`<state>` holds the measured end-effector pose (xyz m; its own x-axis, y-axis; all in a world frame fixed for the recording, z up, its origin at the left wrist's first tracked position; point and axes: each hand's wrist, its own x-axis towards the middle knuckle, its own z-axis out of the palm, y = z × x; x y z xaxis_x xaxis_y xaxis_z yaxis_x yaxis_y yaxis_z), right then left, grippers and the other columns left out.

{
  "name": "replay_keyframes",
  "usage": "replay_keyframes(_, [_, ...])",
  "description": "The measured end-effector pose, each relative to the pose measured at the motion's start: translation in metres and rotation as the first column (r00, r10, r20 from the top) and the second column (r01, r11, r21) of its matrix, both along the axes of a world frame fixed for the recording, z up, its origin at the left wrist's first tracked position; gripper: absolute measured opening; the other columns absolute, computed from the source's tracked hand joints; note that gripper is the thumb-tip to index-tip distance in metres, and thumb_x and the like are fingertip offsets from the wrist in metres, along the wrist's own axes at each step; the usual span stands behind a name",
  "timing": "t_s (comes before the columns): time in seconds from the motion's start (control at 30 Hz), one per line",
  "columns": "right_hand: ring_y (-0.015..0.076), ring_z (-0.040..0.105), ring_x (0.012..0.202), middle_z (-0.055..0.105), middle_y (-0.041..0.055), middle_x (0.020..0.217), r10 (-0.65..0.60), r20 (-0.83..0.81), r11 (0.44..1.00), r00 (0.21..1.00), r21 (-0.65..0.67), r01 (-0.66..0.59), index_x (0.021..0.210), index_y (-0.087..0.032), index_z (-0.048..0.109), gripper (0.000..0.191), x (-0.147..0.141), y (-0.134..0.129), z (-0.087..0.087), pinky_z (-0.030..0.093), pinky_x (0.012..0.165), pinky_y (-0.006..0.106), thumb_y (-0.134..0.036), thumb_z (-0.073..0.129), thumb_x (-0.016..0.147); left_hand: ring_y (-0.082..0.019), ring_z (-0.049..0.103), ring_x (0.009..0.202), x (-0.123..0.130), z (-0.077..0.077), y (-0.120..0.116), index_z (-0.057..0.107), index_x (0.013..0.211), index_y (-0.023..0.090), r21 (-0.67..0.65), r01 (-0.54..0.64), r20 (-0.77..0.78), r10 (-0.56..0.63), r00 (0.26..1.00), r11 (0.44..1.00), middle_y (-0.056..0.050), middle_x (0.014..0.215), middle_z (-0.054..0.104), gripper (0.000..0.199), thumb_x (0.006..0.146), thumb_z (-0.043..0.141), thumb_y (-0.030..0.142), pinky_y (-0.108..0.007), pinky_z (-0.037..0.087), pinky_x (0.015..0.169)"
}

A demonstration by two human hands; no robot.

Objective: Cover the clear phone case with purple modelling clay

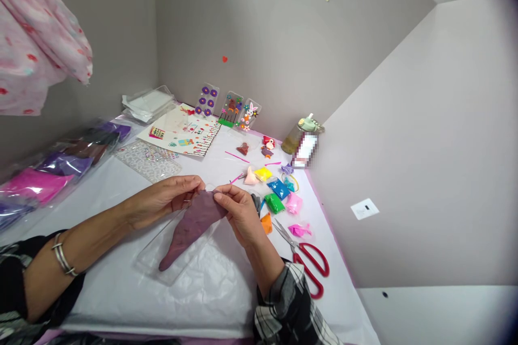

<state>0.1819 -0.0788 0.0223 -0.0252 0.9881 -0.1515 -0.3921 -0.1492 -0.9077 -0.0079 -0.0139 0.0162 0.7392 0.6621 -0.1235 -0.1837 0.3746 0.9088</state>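
A flattened piece of purple clay point(194, 226) hangs between my two hands, its narrow end slanting down to the left over a clear plastic sheet point(148, 256). My left hand point(165, 199) pinches the clay's upper left edge with thumb and fingertips. At its upper right corner my right hand point(238, 213) grips the clay, thumb on top. Both hands are above the white-covered table point(121, 296). Part of the plastic sheet is hidden beneath the clay.
Red-handled scissors point(309, 267) lie right of my right hand, near green point(274, 203) and blue point(278, 188) clay packets. A bottle point(291, 140) stands behind them. Decorated cases point(230, 109) lean on the wall. Bagged clay point(36, 184) lines the left edge.
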Motion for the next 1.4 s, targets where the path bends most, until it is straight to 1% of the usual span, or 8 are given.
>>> replay_keyframes(0.17, [0.0099, 0.054, 0.059, 0.070, -0.0023, 0.067, -0.010, 0.021, 1.000, 1.000, 0.001, 0.010, 0.077, -0.018, 0.076, 0.027, -0.0002, -0.0002, -0.0003, 0.040, 0.061, 0.023, -0.036, 0.091, 0.063, -0.013, 0.046, 0.072, -0.0026, 0.0000, 0.0005, 0.066, 0.084, 0.019, 0.006, 0.025, -0.024, -0.025, 0.999, 1.000, 0.002, 0.080, 0.054, 0.022, 0.090, 0.074, 0.039, -0.020, 0.041, 0.066])
replay_keyframes(0.37, [0.0108, 0.053, 0.059, 0.069, -0.0019, 0.068, -0.012, 0.033, 1.000, 0.999, -0.002, 0.012, 0.076, -0.018, 0.076, 0.028, 0.0002, -0.0006, 0.0004, 0.039, 0.062, 0.025, -0.037, 0.091, 0.062, -0.013, 0.045, 0.071, -0.0031, 0.0023, 0.0021, 0.067, 0.085, 0.020, 0.004, 0.052, -0.046, -0.052, 0.998, 0.999, 0.003, 0.078, 0.054, 0.022, 0.085, 0.079, 0.039, -0.020, 0.040, 0.065])
replay_keyframes(0.53, [0.0100, 0.053, 0.060, 0.068, -0.0024, 0.067, 0.003, 0.022, 1.000, 1.000, 0.007, -0.003, 0.076, -0.018, 0.076, 0.028, 0.0001, -0.0019, 0.0024, 0.038, 0.062, 0.023, -0.037, 0.092, 0.062, -0.014, 0.047, 0.075, -0.0041, 0.0043, 0.0016, 0.068, 0.084, 0.019, 0.040, 0.064, -0.025, -0.063, 0.998, 0.997, 0.001, 0.082, 0.055, 0.023, 0.091, 0.072, 0.041, -0.021, 0.042, 0.069])
replay_keyframes(0.73, [0.0104, 0.051, 0.059, 0.066, -0.0023, 0.065, 0.032, 0.041, 0.999, 0.999, 0.013, -0.033, 0.075, -0.018, 0.076, 0.027, -0.0004, -0.0031, 0.0032, 0.036, 0.062, 0.024, -0.037, 0.090, 0.063, -0.014, 0.045, 0.071, -0.0068, 0.0051, 0.0053, 0.067, 0.081, 0.020, 0.039, 0.124, -0.040, -0.122, 0.992, 0.992, 0.002, 0.076, 0.053, 0.021, 0.088, 0.074, 0.038, -0.021, 0.042, 0.067])
replay_keyframes(0.97, [0.0110, 0.051, 0.059, 0.066, -0.0022, 0.066, 0.037, 0.058, 0.999, 0.998, 0.011, -0.037, 0.075, -0.019, 0.076, 0.027, -0.0004, -0.0034, 0.0022, 0.037, 0.061, 0.025, -0.038, 0.090, 0.063, -0.015, 0.048, 0.070, -0.0080, 0.0060, 0.0074, 0.070, 0.080, 0.020, 0.050, 0.112, -0.079, -0.108, 0.991, 0.992, 0.002, 0.076, 0.057, 0.018, 0.081, 0.078, 0.036, -0.024, 0.042, 0.069])
replay_keyframes(1.13, [0.0118, 0.051, 0.059, 0.067, -0.0022, 0.066, 0.041, 0.085, 0.999, 0.995, 0.009, -0.042, 0.076, -0.020, 0.076, 0.028, 0.0005, -0.0027, 0.0015, 0.038, 0.062, 0.026, -0.040, 0.090, 0.063, -0.015, 0.050, 0.069, -0.0067, 0.0089, 0.0042, 0.068, 0.077, 0.020, 0.084, 0.084, -0.107, -0.074, 0.991, 0.993, 0.002, 0.073, 0.058, 0.019, 0.078, 0.079, 0.036, -0.025, 0.040, 0.067])
replay_keyframes(1.33, [0.0113, 0.051, 0.059, 0.067, -0.0023, 0.066, 0.032, 0.096, 0.999, 0.995, 0.009, -0.033, 0.076, -0.019, 0.075, 0.027, 0.0018, -0.0017, -0.0010, 0.037, 0.061, 0.025, -0.039, 0.089, 0.065, -0.016, 0.049, 0.072, -0.0065, 0.0027, 0.0076, 0.064, 0.079, 0.020, 0.179, 0.088, -0.134, -0.065, 0.989, 0.980, 0.002, 0.075, 0.057, 0.019, 0.078, 0.077, 0.034, -0.024, 0.038, 0.067])
replay_keyframes(1.4, [0.0110, 0.051, 0.059, 0.066, -0.0023, 0.066, 0.031, 0.085, 0.999, 0.996, 0.012, -0.032, 0.076, -0.019, 0.075, 0.026, 0.0018, -0.0017, -0.0009, 0.037, 0.061, 0.025, -0.038, 0.089, 0.065, -0.016, 0.049, 0.074, -0.0073, 0.0018, 0.0085, 0.064, 0.082, 0.020, 0.184, 0.099, -0.126, -0.076, 0.989, 0.978, 0.001, 0.079, 0.056, 0.019, 0.079, 0.076, 0.034, -0.024, 0.038, 0.068])
